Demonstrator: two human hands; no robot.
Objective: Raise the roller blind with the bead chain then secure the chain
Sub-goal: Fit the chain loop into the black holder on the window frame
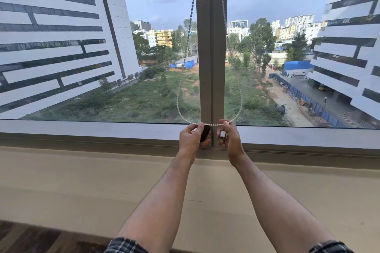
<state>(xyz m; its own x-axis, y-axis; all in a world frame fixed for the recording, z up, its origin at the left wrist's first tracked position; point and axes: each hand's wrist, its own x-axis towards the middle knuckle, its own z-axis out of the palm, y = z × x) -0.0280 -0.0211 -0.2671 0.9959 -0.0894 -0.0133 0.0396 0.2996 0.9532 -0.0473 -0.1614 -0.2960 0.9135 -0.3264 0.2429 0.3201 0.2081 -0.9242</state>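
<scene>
1. I see both hands raised at the foot of the window mullion (211, 47), right where it meets the lower window frame (102, 129).
2. The bead chain (178, 98) hangs down in a loop on either side of the mullion; its lowest stretch runs level between my two hands.
3. My left hand (192, 136) pinches the chain between thumb and fingertips, and a small black object (205, 133) sits against its fingers. I think it is a chain clip, but the view is too small to be sure.
4. My right hand (229, 136) pinches the other end of that level stretch and also holds a small silvery piece (223, 134) in its curled fingers.
5. The roller blind itself is out of view above; the glass shows the buildings (51, 37) outside unobstructed.
6. Below the frame lies a beige sill (82, 181).
</scene>
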